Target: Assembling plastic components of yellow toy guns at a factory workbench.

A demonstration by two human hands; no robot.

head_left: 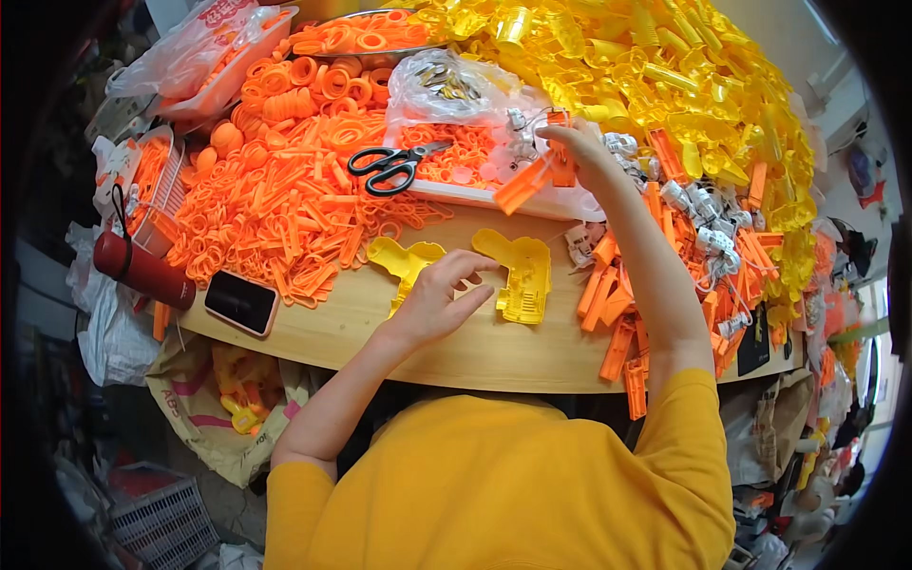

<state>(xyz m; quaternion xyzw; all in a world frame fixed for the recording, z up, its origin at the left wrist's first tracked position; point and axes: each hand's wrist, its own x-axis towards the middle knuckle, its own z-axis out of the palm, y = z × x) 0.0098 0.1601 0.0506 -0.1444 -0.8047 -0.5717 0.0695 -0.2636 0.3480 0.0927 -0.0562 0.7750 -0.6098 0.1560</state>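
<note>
Two yellow plastic shell halves lie on the wooden table in front of me. One yellow shell half is partly covered by my left hand. Its fingers are loosely bent and apart, with the thumb stretched toward the other yellow shell half, which lies with its hollow side up. Farther away and to the right, my right hand is raised over the front edge of a white tray. Its fingers are closed on an orange plastic part, a long channel-shaped piece that hangs down to the left.
Loose orange parts heap up at left, yellow shells at the far right. Orange pieces with white wired units crowd the right side. Black-handled scissors lie by the tray. A phone and red bottle sit at the left edge.
</note>
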